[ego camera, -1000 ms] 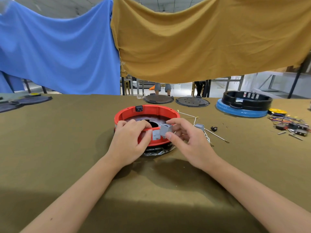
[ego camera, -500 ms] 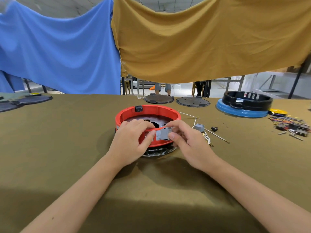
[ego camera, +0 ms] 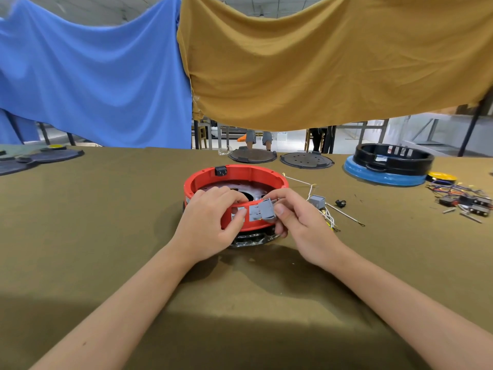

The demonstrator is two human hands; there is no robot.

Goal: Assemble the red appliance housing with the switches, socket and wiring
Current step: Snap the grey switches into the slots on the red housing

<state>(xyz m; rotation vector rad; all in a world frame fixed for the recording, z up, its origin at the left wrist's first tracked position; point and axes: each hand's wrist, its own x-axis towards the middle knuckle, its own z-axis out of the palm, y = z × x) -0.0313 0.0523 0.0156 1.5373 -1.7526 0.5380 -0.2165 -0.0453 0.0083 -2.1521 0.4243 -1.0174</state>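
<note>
Gripping the near wall of the red housing [ego camera: 262, 175] on the olive table [ego camera: 106, 236], the left hand [ego camera: 210, 225] curls over its rim; the right hand [ego camera: 298, 220] pinches a grey switch [ego camera: 266, 210] against the outside of that wall.

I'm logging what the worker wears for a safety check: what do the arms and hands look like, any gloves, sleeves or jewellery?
Both forearms are bare as far as the frame shows, no sleeves in view. The left hand and right hand wear no gloves, and no rings, watch or wristband show. Nails are short and unpainted.
</note>
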